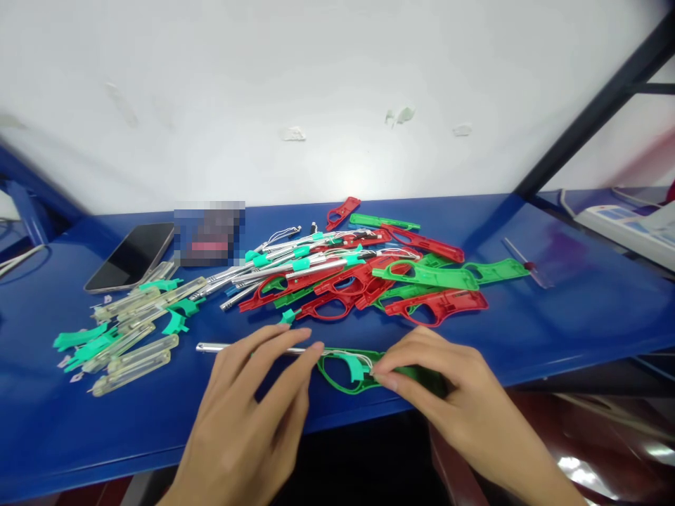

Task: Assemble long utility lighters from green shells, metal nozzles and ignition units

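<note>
A green plastic half-shell [337, 385] with a trigger-guard loop lies near the table's front edge. Along it runs a silver metal tube [211, 347], with a teal trigger piece [354, 367] and thin white wires [367, 358] at its right end. My left hand [253, 400] is over the tube, fingers curved down onto it and the thumb mostly hidden. Thumb and forefinger of my right hand [448, 383] pinch the wire end beside the teal trigger. What sits between those fingertips is mostly covered, and the palm hides the shell's right end.
Behind my hands lies a pile of red shells [437, 306], green shells [437, 273] and wired silver tubes [285, 256]. Clear plastic pieces [140, 362] and loose teal triggers [84, 339] lie left, near a phone [131, 256]. A white wall [337, 84] stands behind the blue table [105, 436].
</note>
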The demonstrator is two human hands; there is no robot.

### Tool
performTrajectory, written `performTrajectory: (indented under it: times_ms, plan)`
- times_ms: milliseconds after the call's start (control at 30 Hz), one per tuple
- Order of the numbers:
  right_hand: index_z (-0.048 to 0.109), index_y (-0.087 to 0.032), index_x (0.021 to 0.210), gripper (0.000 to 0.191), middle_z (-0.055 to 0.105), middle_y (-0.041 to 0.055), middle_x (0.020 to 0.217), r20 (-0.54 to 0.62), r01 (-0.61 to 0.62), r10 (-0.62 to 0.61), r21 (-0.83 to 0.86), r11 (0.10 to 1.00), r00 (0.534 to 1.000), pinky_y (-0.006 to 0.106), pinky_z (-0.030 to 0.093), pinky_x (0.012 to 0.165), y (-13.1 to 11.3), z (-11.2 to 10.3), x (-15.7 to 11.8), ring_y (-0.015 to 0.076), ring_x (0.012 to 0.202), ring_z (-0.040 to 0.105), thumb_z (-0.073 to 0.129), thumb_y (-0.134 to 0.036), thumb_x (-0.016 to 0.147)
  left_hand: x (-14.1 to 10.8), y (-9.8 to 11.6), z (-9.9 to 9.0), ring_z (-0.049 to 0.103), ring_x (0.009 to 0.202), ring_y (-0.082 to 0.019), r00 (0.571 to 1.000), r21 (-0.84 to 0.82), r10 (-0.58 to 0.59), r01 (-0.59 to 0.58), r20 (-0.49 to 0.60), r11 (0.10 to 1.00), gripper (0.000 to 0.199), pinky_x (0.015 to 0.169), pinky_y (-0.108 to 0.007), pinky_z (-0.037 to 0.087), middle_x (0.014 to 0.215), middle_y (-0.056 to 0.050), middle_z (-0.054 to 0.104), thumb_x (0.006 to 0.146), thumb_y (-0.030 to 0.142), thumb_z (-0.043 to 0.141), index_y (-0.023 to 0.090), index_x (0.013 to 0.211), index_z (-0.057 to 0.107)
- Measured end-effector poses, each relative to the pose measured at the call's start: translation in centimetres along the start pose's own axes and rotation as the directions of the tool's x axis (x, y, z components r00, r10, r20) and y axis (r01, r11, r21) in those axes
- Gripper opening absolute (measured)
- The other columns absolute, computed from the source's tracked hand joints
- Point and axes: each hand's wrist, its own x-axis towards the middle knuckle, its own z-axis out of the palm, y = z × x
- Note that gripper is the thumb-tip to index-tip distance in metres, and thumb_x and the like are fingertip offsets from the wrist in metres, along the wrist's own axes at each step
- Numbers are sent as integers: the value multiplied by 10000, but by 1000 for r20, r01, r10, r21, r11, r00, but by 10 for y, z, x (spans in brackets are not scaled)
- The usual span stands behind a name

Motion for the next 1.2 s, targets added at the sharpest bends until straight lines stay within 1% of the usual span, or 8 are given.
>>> performTrajectory:
  times_ms: [100, 200, 400, 600, 767, 1033, 1200]
  plan:
    - [754, -352, 937, 109, 780, -97, 904, 18, -19, 19, 9, 1000, 1000, 294, 491, 899, 0, -1, 1, 128, 843, 686, 715, -298, 1024, 4, -7, 1, 599, 1267, -188, 1000, 10, -18, 18, -8, 1000, 316, 1104, -359, 442, 1270, -30, 698, 1016, 57, 615, 230, 1270, 691]
    - [754, -345, 931, 113, 779, -96, 898, 30, -28, 28, 16, 999, 999, 303, 482, 904, 0, -2, 1, 131, 830, 680, 715, -291, 1023, 5, -9, 3, 605, 1247, -190, 1000, 20, -24, 24, 11, 1000, 268, 1103, -363, 430, 1257, -21, 702, 1025, 102, 624, 239, 1248, 685]
    - [749, -354, 944, 126, 776, -108, 901, 34, -19, 18, 24, 1000, 999, 300, 473, 906, 1, -2, 0, 125, 832, 678, 709, -269, 1027, 3, -10, 3, 629, 1127, -164, 999, 31, -50, 49, 7, 998, 252, 1084, -336, 410, 1220, -18, 705, 1040, 117, 600, 229, 1250, 684]
    - [747, -362, 941, 129, 774, -116, 902, 31, -8, 7, 22, 1000, 999, 298, 470, 928, 1, -1, 1, 123, 834, 680, 716, -266, 1021, 1, -14, 3, 625, 1110, -159, 996, 3, -81, 81, 24, 997, 235, 1070, -330, 392, 1188, -1, 714, 1058, 146, 594, 237, 1258, 676]
    - [751, -363, 947, 121, 777, -110, 902, 27, -12, 12, 13, 1000, 1000, 299, 481, 913, 2, -1, 2, 130, 831, 683, 712, -277, 1023, 0, -20, 5, 622, 1027, -138, 997, -16, -71, 72, 40, 997, 221, 980, -312, 421, 1147, 24, 709, 1072, 133, 562, 253, 1211, 685]
    - [762, -358, 940, 122, 782, -96, 896, 27, -14, 14, -6, 1000, 1000, 308, 492, 916, 1, -1, 1, 137, 821, 686, 704, -293, 1026, -1, -20, 4, 620, 1044, -134, 998, -32, -65, 66, 25, 997, 236, 956, -311, 444, 1175, 18, 697, 1053, 93, 573, 249, 1184, 691]
    - [763, -349, 914, 120, 792, -104, 880, 10, -11, 11, -2, 1000, 1000, 293, 506, 883, 1, -1, 2, 130, 802, 689, 727, -285, 1009, -2, -22, 2, 619, 1083, -122, 998, -51, -44, 46, 40, 998, 322, 977, -288, 455, 1219, 18, 690, 1047, 43, 526, 262, 1223, 683]
